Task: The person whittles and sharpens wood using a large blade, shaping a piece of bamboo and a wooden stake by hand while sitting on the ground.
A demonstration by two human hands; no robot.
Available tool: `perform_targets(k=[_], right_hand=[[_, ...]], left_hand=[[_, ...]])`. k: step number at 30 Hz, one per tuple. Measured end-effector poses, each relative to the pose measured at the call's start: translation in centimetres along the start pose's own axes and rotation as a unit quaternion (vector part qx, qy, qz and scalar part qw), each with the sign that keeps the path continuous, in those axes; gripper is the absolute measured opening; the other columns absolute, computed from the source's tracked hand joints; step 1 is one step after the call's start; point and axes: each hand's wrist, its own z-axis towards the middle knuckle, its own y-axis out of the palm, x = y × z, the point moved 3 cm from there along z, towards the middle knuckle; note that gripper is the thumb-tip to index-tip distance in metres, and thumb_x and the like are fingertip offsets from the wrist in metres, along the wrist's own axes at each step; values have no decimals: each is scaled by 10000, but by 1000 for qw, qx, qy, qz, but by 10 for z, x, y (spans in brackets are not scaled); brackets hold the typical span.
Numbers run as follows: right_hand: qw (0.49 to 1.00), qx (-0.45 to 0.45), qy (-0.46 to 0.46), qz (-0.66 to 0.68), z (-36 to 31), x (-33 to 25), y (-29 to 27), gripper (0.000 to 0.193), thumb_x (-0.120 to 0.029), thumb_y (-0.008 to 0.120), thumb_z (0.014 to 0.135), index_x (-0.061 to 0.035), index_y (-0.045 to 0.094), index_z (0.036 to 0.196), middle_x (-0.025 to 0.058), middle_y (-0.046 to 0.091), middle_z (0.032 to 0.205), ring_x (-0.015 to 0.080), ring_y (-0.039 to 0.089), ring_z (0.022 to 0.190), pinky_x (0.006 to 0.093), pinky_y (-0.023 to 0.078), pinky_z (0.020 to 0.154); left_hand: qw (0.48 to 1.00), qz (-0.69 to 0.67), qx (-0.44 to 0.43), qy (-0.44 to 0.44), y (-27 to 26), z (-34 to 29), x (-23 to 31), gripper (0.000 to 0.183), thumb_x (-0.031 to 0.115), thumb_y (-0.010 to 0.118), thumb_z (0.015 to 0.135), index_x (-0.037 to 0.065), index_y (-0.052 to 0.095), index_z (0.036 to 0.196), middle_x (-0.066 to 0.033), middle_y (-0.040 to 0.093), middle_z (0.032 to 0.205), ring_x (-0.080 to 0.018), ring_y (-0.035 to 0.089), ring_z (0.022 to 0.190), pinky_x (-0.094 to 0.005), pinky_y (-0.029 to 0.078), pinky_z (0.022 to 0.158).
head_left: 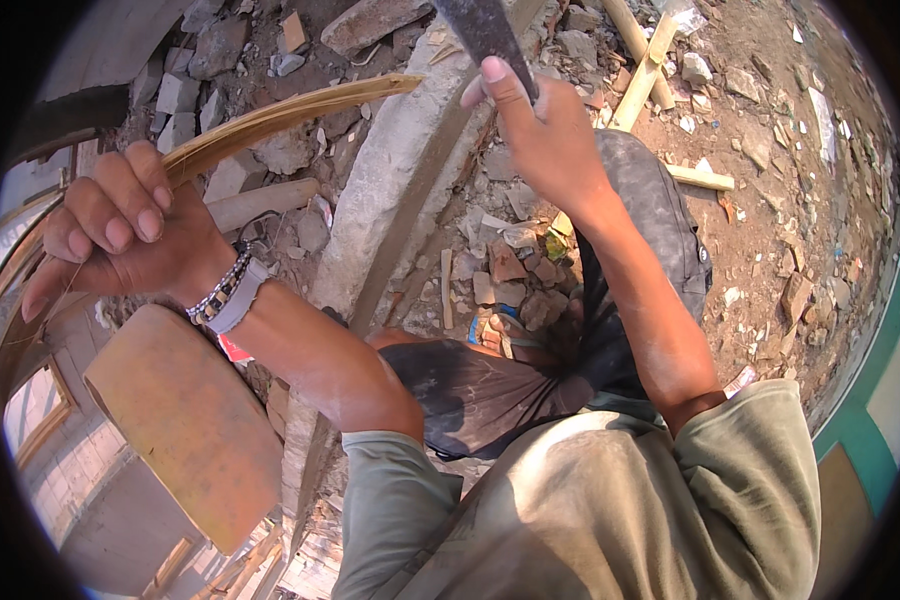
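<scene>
My left hand (pixel 145 225) has its fingers wrapped round a long split bamboo strip (pixel 300 112). The strip runs from the far left edge, through my grip, to a frayed tip over a concrete beam (pixel 395 175). In my right hand (pixel 555 140) is a machete-like tool with a dark, flat metal blade (pixel 482 32). My thumb lies along it, and its far end leaves the top of the picture. The blade is apart from the strip's tip, to its right. My knees are bent, with the right one below my right forearm.
Broken bricks and stones (pixel 520 280) lie between the beam and my legs, with more rubble (pixel 220 50) at the far left. Pale wood pieces (pixel 640 85) rest on the dirt at the far right. A tan curved panel (pixel 185 430) stands below my left forearm.
</scene>
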Motion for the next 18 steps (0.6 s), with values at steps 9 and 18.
perform_targets(k=[9, 18], right_hand=[[999, -25, 30, -38, -8, 85, 49, 513, -419, 477, 1058, 2, 682, 847, 7, 470, 573, 116, 462, 519, 344, 389, 523], [977, 147, -104, 112, 2, -9, 3, 500, -404, 462, 1060, 15, 665, 878, 55, 508, 570, 187, 518, 552, 381, 417, 566]], left_hand=[[1000, -5, -25, -7, 12, 16, -19, 609, 721, 446, 932, 174, 707, 873, 13, 656, 731, -134, 543, 576, -300, 369, 543], [1000, -2, 14, 12, 7, 17, -14, 427, 510, 483, 1012, 182, 702, 848, 21, 650, 714, -117, 526, 554, -289, 384, 534]])
